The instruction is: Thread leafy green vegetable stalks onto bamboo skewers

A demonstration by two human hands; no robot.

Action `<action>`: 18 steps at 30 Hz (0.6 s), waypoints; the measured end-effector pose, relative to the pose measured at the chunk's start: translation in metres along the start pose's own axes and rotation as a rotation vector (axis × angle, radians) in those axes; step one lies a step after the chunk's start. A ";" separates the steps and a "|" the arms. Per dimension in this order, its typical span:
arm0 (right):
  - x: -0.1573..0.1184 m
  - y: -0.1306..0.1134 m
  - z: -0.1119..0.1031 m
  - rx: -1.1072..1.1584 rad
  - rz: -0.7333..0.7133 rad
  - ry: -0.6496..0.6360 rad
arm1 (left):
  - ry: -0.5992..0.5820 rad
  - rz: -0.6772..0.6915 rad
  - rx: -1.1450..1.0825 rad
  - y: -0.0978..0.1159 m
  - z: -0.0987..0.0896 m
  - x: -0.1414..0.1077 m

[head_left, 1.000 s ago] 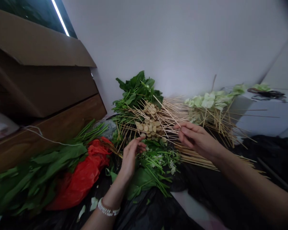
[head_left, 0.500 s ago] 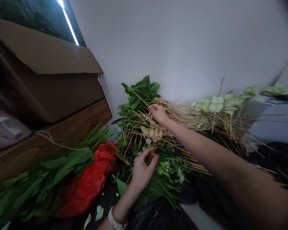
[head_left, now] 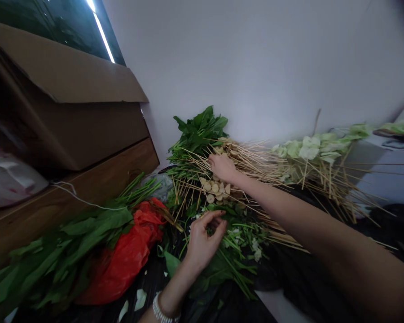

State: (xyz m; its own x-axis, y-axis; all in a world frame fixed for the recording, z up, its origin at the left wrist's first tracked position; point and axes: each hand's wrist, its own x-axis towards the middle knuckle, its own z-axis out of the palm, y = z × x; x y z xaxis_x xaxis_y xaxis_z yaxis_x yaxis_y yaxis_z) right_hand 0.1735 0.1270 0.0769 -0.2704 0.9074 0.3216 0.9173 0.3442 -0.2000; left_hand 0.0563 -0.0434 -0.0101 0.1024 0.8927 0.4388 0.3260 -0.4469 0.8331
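Observation:
My right hand [head_left: 222,167] reaches in over a pile of bamboo skewers [head_left: 256,159], fingers curled down among the sticks. The hand itself hides what its fingertips grip. Just below it lie skewered pale round slices [head_left: 216,188]. To its left and behind, a bundle of dark leafy greens [head_left: 202,128] rests against the wall. Closer in, my left hand [head_left: 206,235] hovers over loose green stems and leaves [head_left: 237,251]. Its thumb and forefinger curve toward each other with a gap, and nothing shows between them.
Skewered pale green leaves [head_left: 309,148] lie along the wall at right. At left are a red plastic bag [head_left: 121,264], large leafy greens [head_left: 67,237], a cardboard box [head_left: 97,130] on a wooden ledge [head_left: 121,179], and a white container [head_left: 13,177]. Black plastic [head_left: 289,273] covers the near surface.
My right hand has lowered onto the skewers and its fingers have curled in; the raised stick beside its fingertips no longer shows there. My left hand keeps nearly the same pose.

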 end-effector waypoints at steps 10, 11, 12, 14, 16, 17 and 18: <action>-0.013 -0.003 -0.004 -0.195 -0.096 -0.103 | 0.001 0.000 0.009 -0.003 0.000 0.000; -0.014 -0.003 -0.004 -0.207 -0.106 -0.112 | 0.003 0.003 0.010 -0.003 0.000 0.000; -0.015 -0.004 -0.004 -0.218 -0.116 -0.121 | 0.004 0.006 0.011 -0.003 0.000 0.000; -0.017 -0.005 -0.005 -0.237 -0.136 -0.131 | 0.000 0.009 0.013 -0.003 0.000 0.001; -0.020 -0.006 -0.005 -0.251 -0.153 -0.133 | -0.003 0.010 0.016 -0.002 0.000 0.001; -0.021 -0.006 -0.005 -0.255 -0.159 -0.133 | -0.005 0.009 0.017 -0.002 0.000 0.001; -0.022 -0.006 -0.005 -0.258 -0.161 -0.133 | -0.004 0.007 0.018 -0.002 0.000 0.001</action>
State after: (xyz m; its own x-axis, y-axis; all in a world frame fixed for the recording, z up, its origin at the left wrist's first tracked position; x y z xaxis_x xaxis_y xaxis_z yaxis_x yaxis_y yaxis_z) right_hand 0.1752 0.1038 0.0760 -0.4380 0.8757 0.2033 0.8989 0.4286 0.0905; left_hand 0.0559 -0.0420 -0.0111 0.1088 0.8899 0.4430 0.3426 -0.4520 0.8236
